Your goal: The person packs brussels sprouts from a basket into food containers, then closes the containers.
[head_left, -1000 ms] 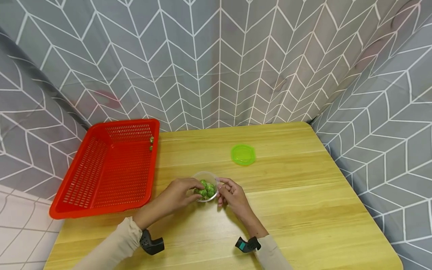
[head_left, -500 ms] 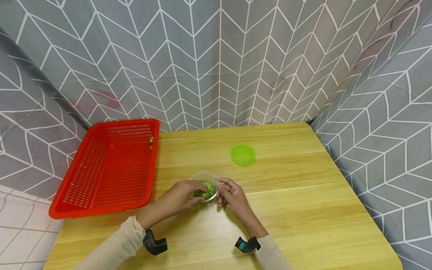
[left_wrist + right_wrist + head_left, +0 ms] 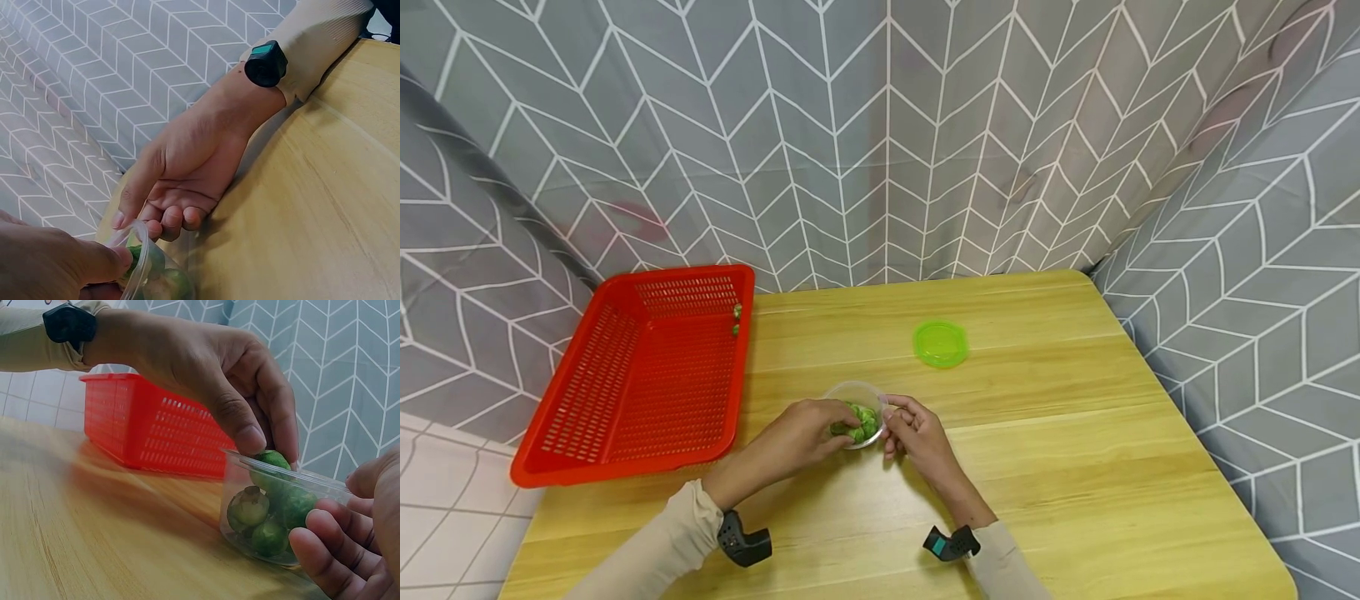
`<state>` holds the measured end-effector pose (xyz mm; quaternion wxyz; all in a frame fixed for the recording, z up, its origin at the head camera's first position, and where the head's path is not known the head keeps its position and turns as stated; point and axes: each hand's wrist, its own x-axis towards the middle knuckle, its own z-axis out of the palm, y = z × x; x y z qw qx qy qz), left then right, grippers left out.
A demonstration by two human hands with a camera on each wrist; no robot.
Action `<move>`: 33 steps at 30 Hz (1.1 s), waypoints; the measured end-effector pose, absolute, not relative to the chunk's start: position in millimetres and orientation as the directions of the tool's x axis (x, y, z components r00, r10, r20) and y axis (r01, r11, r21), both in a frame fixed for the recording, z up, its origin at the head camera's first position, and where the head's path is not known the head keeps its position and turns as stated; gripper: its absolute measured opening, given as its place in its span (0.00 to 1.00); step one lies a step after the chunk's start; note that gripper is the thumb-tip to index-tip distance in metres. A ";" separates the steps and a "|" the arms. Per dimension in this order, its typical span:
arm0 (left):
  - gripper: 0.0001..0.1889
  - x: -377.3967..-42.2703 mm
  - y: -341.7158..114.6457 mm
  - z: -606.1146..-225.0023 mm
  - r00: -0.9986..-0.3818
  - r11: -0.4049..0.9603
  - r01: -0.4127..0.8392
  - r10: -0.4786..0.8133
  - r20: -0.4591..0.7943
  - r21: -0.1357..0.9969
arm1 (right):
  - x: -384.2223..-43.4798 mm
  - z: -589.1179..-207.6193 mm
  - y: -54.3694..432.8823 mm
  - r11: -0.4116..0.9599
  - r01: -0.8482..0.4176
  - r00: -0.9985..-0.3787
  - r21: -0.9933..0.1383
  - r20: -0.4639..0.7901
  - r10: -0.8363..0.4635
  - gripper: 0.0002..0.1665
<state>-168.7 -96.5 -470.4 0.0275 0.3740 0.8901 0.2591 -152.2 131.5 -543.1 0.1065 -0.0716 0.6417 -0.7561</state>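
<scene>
A small clear plastic tub holds several green Brussels sprouts. My left hand reaches over the tub's left side. Its thumb and fingers pinch the topmost Brussels sprout at rim height, as the right wrist view shows. From the other side, my right hand grips the tub's rim between thumb and forefinger. In the left wrist view, that hand's remaining fingers curl beside the tub wall. The left fingers partly cover the sprouts in the head view.
A red perforated basket stands at the table's left, two small green pieces by its right wall. Behind the tub lies a green lid on the wooden table. Patterned grey curtains enclose the back and sides.
My left hand has shifted slightly right and further over the tub, its fingers now closed on a sprout. My right hand has stayed in place on the rim.
</scene>
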 end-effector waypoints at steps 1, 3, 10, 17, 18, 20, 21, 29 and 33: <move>0.10 -168.7 -97.0 -470.2 -0.720 0.588 0.652 0.678 0.148 0.479 | -152.3 -543.1 131.7 -0.152 0.069 -0.967 -0.986 -0.028 -0.253 0.26; 0.11 -169.1 -98.3 -469.9 -0.724 0.593 0.650 0.673 0.151 0.476 | -152.3 -542.8 131.9 -0.153 0.068 -0.967 -0.986 -0.028 -0.253 0.25; 0.12 -169.9 -103.7 -467.7 -0.733 0.580 0.642 0.656 0.180 0.501 | -152.5 -542.1 132.0 -0.166 0.074 -0.966 -0.983 -0.029 -0.256 0.24; 0.13 -172.6 -116.2 -456.8 -0.767 0.587 0.614 0.601 0.226 0.527 | -152.1 -541.0 131.6 -0.169 0.073 -0.966 -0.983 -0.027 -0.257 0.25; 0.13 -173.6 -118.7 -455.0 -0.773 0.593 0.611 0.591 0.232 0.524 | -152.0 -541.0 131.6 -0.167 0.073 -0.966 -0.983 -0.029 -0.256 0.25; 0.13 -175.9 -123.7 -449.9 -0.780 0.597 0.607 0.575 0.248 0.525 | -151.6 -540.9 131.6 -0.163 0.074 -0.967 -0.984 -0.031 -0.253 0.25; 0.12 -177.3 -126.2 -447.2 -0.783 0.598 0.606 0.566 0.259 0.524 | -151.5 -540.9 131.6 -0.161 0.074 -0.967 -0.984 -0.032 -0.252 0.25; 0.13 -189.2 -150.4 -421.7 -0.837 0.649 0.542 0.473 0.275 0.534 | -150.9 -541.1 131.4 -0.165 0.079 -0.967 -0.983 -0.036 -0.252 0.26; 0.14 -197.0 -167.7 -411.5 -0.878 0.665 0.475 0.404 0.257 0.576 | -150.8 -541.3 131.2 -0.161 0.085 -0.967 -0.983 -0.043 -0.250 0.26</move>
